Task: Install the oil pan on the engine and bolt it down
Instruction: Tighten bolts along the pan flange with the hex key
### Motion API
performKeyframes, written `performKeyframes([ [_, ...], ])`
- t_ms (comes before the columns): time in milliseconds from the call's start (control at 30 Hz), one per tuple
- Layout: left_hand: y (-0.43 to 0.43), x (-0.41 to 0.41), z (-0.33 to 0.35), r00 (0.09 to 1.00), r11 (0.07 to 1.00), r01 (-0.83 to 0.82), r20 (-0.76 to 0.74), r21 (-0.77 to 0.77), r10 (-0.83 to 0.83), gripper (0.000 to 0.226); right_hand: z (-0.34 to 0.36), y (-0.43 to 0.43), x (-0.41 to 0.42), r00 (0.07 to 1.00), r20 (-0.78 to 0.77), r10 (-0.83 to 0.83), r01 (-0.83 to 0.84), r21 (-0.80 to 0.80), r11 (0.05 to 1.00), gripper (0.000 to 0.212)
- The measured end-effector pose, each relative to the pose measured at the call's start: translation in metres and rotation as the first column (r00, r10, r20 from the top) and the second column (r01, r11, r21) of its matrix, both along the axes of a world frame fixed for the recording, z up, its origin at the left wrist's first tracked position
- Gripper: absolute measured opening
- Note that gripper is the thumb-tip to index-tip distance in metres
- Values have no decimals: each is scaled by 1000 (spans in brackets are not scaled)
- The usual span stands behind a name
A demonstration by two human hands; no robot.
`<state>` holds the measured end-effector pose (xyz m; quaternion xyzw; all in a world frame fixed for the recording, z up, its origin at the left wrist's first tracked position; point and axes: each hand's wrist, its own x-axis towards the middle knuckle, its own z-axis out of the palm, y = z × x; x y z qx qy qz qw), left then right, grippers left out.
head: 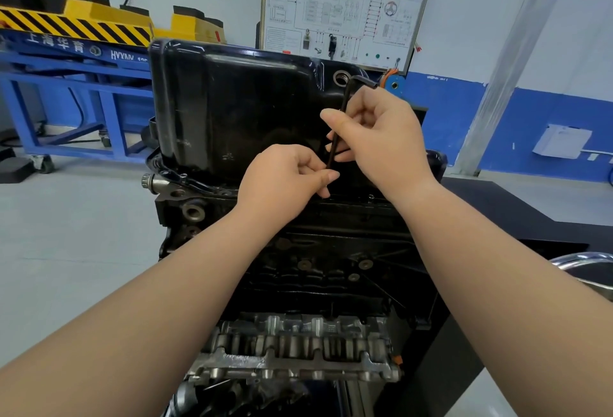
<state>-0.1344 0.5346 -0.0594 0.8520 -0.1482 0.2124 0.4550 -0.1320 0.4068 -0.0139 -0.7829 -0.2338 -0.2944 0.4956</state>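
Observation:
A glossy black oil pan (238, 105) sits on top of the upturned engine block (318, 260), its flange along the block's upper edge. A black L-shaped hex key (345, 101) stands nearly upright over the near flange, short arm at the top. My right hand (381, 138) grips the key's long shaft. My left hand (288, 178) pinches the key's lower end close to the flange. The key's tip and whatever it meets are hidden behind my left fingers.
A drain hole (341, 77) opens at the pan's far right corner. The cylinder head side (295, 350) faces me below. A blue and yellow lift stand (76, 52) is at left, a white training board (345, 8) behind, a black bench (517, 217) at right.

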Motion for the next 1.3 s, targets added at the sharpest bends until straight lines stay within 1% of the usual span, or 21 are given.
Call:
performKeyframes([
  [100,0,0,0,1000,1000,-15,-6,2,15,16,3,-2,-3,999,-27,26,-29,-91,995,7],
  [133,-1,0,0,1000,1000,-15,-6,5,15,17,5,-3,-4,998,-46,44,-49,-119,992,6],
  [233,-1,0,1,1000,1000,-18,-5,15,18,18,11,-8,-4,989,-114,98,-114,-142,983,18],
  [333,-1,0,1,1000,999,-27,-11,20,27,14,13,-9,-5,985,-137,108,-125,-129,984,22],
  [467,0,0,0,999,1000,-17,-30,20,18,7,11,-5,-4,991,-108,79,-89,-98,991,17],
  [567,0,1,1,999,1000,7,-53,-13,-7,7,10,-2,-3,997,-74,22,-29,-89,996,12],
  [667,0,0,1,998,999,18,-55,-29,-19,5,7,0,-2,998,-21,-60,58,-96,994,23],
  [733,1,0,1,999,999,19,-46,-30,-20,7,6,1,-3,997,-15,-72,70,-93,993,24],
  [800,1,0,0,999,1000,19,-45,-19,-20,10,6,1,-6,998,-46,-33,29,-94,995,17],
  [867,1,0,0,999,1000,14,-45,-10,-14,13,8,-1,-9,993,-100,55,-65,-104,992,9],
  [933,1,0,0,999,1000,11,-46,-9,-11,17,12,-4,-11,986,-132,106,-125,-145,981,15],
  [1000,1,0,0,999,1000,14,-52,-9,-15,18,16,-4,-11,981,-150,123,-148,-172,974,19],
  [1067,1,0,0,998,1000,23,-58,-9,-24,15,16,-3,-10,980,-159,122,-146,-151,978,19],
  [1200,3,0,1,997,999,42,-69,-16,-43,7,14,-1,-7,987,-136,90,-98,-50,994,14],
  [1300,3,0,1,997,1000,29,-69,-12,-30,10,12,1,-6,994,-101,36,-40,-47,998,14],
])
